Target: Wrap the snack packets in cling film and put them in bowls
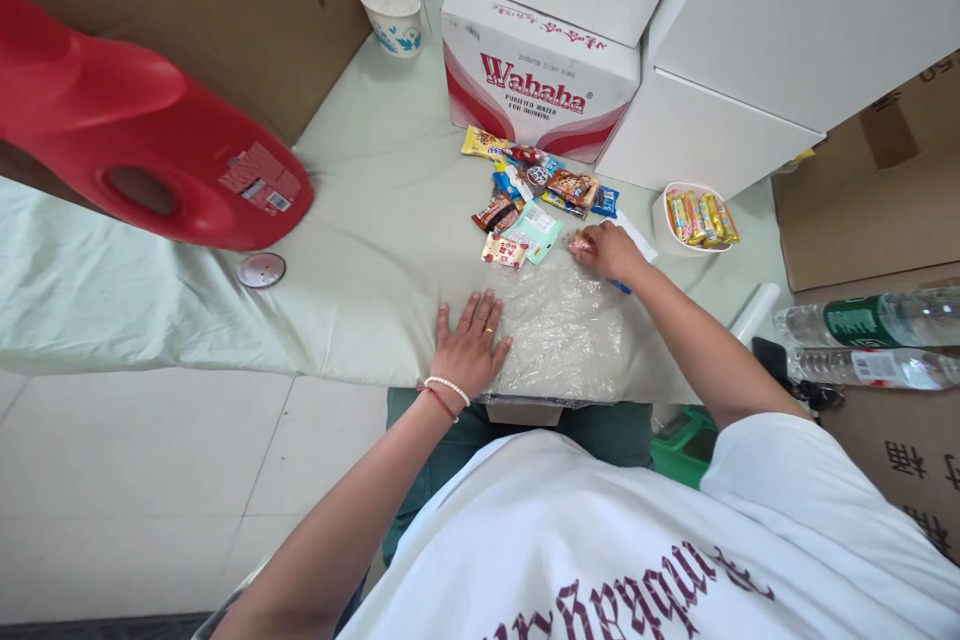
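My left hand (470,343) lies flat with fingers spread on the left edge of a sheet of clear plastic wrap (562,330) spread over the pale green cloth (360,250). My right hand (606,250) rests at the sheet's far edge, fingers curled around a small orange-wrapped snack (579,242). Just beyond both hands lies a pile of small snack packets (536,192), among them a mint-green one (534,231) and a pink-and-white one (504,250).
A white bowl (694,218) holding yellow snack bars stands right of the pile. A Wahaha carton (536,85) and white boxes stand behind. A red jug (142,140) lies at left with a round cap (260,270); a paper cup (391,15) far back; water bottles (870,340) at right.
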### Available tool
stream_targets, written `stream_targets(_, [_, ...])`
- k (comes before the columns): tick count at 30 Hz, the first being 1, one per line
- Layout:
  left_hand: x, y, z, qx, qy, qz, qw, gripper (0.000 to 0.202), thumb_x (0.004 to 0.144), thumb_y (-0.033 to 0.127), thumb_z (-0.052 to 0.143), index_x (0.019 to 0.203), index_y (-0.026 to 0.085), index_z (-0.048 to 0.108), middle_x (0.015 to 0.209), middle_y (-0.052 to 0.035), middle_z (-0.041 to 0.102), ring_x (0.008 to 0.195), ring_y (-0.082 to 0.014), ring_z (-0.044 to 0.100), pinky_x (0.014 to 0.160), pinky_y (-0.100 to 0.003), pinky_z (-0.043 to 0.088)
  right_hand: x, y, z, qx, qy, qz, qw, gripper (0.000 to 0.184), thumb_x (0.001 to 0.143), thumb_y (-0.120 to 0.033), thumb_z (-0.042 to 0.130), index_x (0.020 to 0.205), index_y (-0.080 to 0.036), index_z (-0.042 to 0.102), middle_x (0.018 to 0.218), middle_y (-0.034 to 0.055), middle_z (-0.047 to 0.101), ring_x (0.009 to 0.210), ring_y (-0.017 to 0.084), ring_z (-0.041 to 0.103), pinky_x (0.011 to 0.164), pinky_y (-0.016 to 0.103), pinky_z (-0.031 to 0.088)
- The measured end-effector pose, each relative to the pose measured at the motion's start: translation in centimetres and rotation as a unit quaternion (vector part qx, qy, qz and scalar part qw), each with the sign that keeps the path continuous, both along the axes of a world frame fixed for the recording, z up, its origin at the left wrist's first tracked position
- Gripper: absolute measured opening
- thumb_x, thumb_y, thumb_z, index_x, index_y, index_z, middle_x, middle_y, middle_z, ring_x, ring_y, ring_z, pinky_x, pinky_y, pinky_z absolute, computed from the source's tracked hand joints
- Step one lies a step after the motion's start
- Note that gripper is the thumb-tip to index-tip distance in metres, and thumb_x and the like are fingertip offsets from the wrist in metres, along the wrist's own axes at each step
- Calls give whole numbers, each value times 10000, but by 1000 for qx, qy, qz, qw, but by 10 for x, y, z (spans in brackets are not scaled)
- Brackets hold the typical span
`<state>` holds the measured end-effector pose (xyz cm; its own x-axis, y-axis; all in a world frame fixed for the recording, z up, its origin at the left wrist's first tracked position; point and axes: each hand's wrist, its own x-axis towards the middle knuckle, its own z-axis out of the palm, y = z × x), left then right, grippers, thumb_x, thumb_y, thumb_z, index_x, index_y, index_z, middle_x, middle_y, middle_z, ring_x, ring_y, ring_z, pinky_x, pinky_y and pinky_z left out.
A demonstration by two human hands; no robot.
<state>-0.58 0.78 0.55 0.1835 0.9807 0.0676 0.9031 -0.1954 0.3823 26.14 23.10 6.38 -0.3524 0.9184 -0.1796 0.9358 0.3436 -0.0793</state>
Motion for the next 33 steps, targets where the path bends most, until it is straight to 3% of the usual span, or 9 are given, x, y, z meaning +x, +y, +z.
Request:
stream_targets(6, [0,0,0,2,21,2,1000,631,1058,450,334,1639,204,327,1693,-127,318,1586,-308,287,1287,-655,-17,21,31,13,-21,-13,-70,997,485,985,-397,516,1378,-117,567,1120,202,729,993,342,658,798,367,475])
stream_targets(12, [1,1,0,5,26,6,1000,632,1060,463,329,1635,202,338,1690,-118,324,1582,-299,300,1293,-638,-26,20,-1,4,31,-7,-3,999,493,982,-445,522,1371,-145,572,1279,221,668,1115,367,615,883,421,476])
stream_targets(16, [1,2,-1,3,21,11,1000,651,1059,474,323,1648,200,299,1691,-123,320,1584,-297,295,1294,-635,-13,29,-18,24,50,79,-9,996,419,975,-382,497,1313,-154,594,1194,190,690,1043,337,624,851,410,477])
stream_targets(18, [1,2,-3,2,17,16,1000,686,1053,484,327,1663,182,244,1690,-141,321,1582,-302,300,1295,-633,15,25,-29,37,8,153,33,988,378,981,-379,483,1265,-157,597,1120,150,708,968,294,630,827,382,480])
stream_targets(20, [2,2,-4,2,15,21,1000,719,1047,495,335,1672,165,202,1685,-160,325,1578,-313,307,1293,-637,38,12,-44,44,-99,199,129,966,315,988,-374,490,1191,-167,615,1043,106,721,887,248,631,793,344,479])
stream_targets(24, [2,2,-5,2,16,21,1000,702,1044,498,334,1663,179,248,1696,-155,299,1579,-317,305,1288,-650,21,-30,-77,36,-272,138,288,908,182,962,-244,566,1102,-175,658,1026,85,731,865,214,639,778,302,465])
stream_targets(28, [3,2,-5,1,21,19,1000,679,1038,500,347,1643,191,318,1700,-145,291,1580,-315,303,1289,-651,19,-47,-98,25,-187,50,290,937,322,946,-261,652,1254,-171,658,1242,151,678,1111,287,601,932,378,469])
stream_targets(31, [3,2,-6,5,21,18,1000,681,1037,505,347,1637,183,331,1697,-145,301,1580,-309,304,1290,-649,22,-41,-111,23,-80,59,249,963,511,972,-348,646,1445,-178,560,1494,183,521,1316,340,467,1051,467,427])
stream_targets(33, [3,2,-6,9,21,18,1000,678,1040,503,340,1633,173,338,1696,-144,302,1579,-303,305,1290,-647,16,-37,-120,20,-63,66,237,967,619,961,-407,669,1509,-175,498,1537,185,481,1360,348,425,1086,493,401])
